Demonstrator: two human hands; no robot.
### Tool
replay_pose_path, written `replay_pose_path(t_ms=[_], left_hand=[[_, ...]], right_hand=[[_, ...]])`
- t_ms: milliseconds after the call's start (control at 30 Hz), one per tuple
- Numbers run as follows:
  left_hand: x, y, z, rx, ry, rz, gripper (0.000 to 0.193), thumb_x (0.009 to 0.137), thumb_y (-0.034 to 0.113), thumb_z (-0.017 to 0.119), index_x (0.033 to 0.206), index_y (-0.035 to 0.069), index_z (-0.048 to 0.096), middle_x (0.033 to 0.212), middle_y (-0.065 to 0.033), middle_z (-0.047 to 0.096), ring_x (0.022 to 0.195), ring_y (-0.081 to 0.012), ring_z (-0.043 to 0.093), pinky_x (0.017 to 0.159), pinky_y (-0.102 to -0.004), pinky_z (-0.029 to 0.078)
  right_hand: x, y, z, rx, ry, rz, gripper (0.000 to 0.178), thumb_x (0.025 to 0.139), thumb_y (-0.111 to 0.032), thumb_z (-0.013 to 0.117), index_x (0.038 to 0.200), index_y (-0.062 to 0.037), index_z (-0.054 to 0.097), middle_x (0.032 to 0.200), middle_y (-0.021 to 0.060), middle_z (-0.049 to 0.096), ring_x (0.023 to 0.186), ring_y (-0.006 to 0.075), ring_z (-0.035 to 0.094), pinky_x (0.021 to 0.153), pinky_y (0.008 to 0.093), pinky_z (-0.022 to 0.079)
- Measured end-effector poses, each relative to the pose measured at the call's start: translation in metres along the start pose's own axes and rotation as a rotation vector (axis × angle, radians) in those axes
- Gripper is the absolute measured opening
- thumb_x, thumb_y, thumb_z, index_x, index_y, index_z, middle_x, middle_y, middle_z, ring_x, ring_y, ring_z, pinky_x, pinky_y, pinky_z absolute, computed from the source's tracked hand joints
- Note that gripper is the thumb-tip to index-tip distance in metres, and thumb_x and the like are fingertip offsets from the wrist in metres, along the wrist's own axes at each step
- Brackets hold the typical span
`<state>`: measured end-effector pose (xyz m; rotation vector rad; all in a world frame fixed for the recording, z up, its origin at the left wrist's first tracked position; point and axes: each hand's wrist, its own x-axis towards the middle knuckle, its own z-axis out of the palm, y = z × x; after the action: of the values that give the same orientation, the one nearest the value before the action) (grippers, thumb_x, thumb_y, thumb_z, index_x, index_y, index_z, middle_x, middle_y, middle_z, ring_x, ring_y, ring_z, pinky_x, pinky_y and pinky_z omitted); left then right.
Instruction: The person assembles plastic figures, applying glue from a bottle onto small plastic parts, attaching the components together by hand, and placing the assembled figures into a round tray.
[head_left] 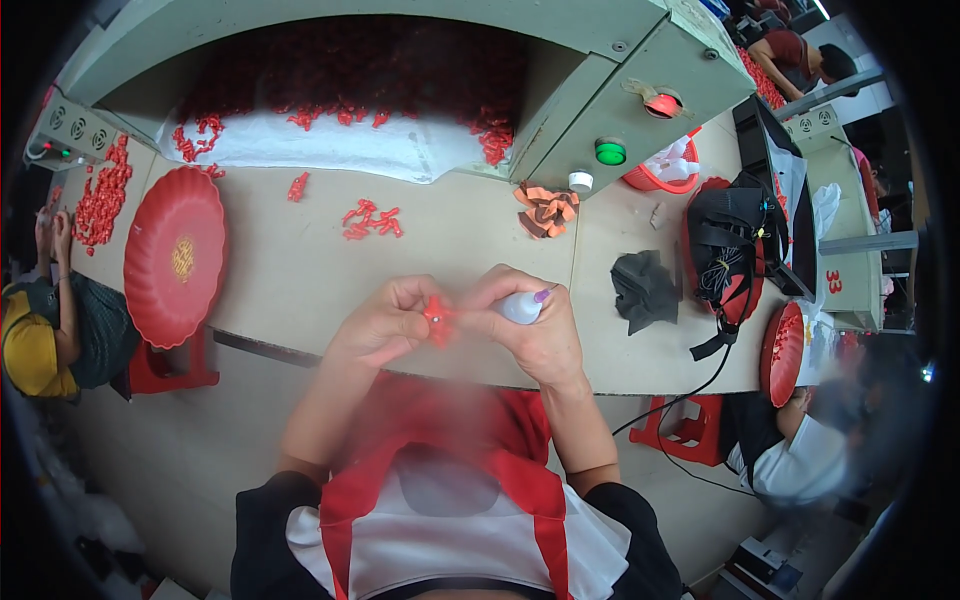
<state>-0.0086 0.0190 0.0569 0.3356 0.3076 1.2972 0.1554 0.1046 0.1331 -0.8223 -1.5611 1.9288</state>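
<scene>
In the fingertips of my left hand (385,320) is a small red plastic piece (437,325) with a tiny pale spot on its face. My right hand (540,330) is closed around a small white squeeze bottle (520,308) with a purple tip, which points up to the right. The right thumb and forefinger are pinched close beside the red piece, and I cannot make out whether something tiny is between them. On the table beyond my hands lies a loose cluster of red pieces (372,219), with another red piece (298,186) farther left.
A pale green machine (600,110) with lit buttons spans the back, many red pieces on its white sheet (390,150). At left stands a red scalloped tray (180,270). To the right are orange-brown scraps (547,210), black cloth (643,290) and a black bag (730,240). Other people sit nearby.
</scene>
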Motion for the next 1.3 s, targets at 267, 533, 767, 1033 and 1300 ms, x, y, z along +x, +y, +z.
replay_pose_path(t_ms=[267, 533, 767, 1033, 1300], left_hand=[[-0.001, -0.011, -0.01, -0.144, -0.052, -0.028, 0.034, 0.072, 0.013, 0.073, 0.101, 0.003, 0.059, 0.095, -0.0125, 0.063, 0.087, -0.0261, 0.061, 0.071, -0.0313, 0.048], [0.0, -0.012, -0.003, -0.304, -0.125, -0.059, 0.033, 0.08, 0.014, 0.065, 0.109, 0.002, 0.054, 0.102, -0.0161, 0.06, 0.094, -0.031, 0.06, 0.077, -0.0381, 0.054], [-0.005, -0.019, -0.005, -0.326, -0.038, -0.021, 0.032, 0.082, 0.014, 0.063, 0.111, 0.004, 0.054, 0.104, -0.0115, 0.056, 0.092, -0.0246, 0.057, 0.082, -0.0378, 0.052], [-0.005, -0.019, 0.0, -0.291, 0.006, 0.045, 0.03, 0.084, 0.014, 0.061, 0.112, 0.006, 0.056, 0.106, -0.0105, 0.055, 0.095, -0.023, 0.055, 0.084, -0.038, 0.051], [-0.005, -0.018, 0.002, -0.316, -0.028, 0.046, 0.034, 0.083, 0.011, 0.061, 0.114, 0.002, 0.053, 0.109, -0.0104, 0.058, 0.096, -0.0217, 0.059, 0.085, -0.0312, 0.048]], right_hand=[[0.003, -0.001, 0.0, 0.0, -0.001, -0.002, 0.011, 0.067, 0.005, 0.068, 0.074, 0.0004, 0.061, 0.077, 0.0016, 0.055, 0.069, 0.0092, 0.051, 0.062, 0.0231, 0.039], [0.004, 0.005, -0.008, -0.008, -0.03, 0.049, 0.014, 0.072, -0.001, 0.07, 0.082, 0.001, 0.061, 0.079, 0.0019, 0.057, 0.073, 0.0083, 0.054, 0.066, 0.0229, 0.043], [0.003, 0.006, -0.01, -0.006, 0.042, 0.071, 0.015, 0.073, -0.004, 0.071, 0.083, -0.0003, 0.061, 0.078, 0.0011, 0.06, 0.073, 0.0073, 0.055, 0.066, 0.0219, 0.044], [0.0, 0.01, -0.009, -0.03, 0.077, 0.086, 0.013, 0.075, -0.005, 0.07, 0.084, -0.0011, 0.062, 0.078, 0.0008, 0.06, 0.073, 0.0066, 0.054, 0.066, 0.0213, 0.044], [-0.003, 0.007, -0.002, -0.014, 0.092, 0.046, 0.007, 0.075, 0.001, 0.064, 0.08, -0.0006, 0.06, 0.073, -0.0013, 0.057, 0.062, 0.0049, 0.051, 0.054, 0.0193, 0.04]])
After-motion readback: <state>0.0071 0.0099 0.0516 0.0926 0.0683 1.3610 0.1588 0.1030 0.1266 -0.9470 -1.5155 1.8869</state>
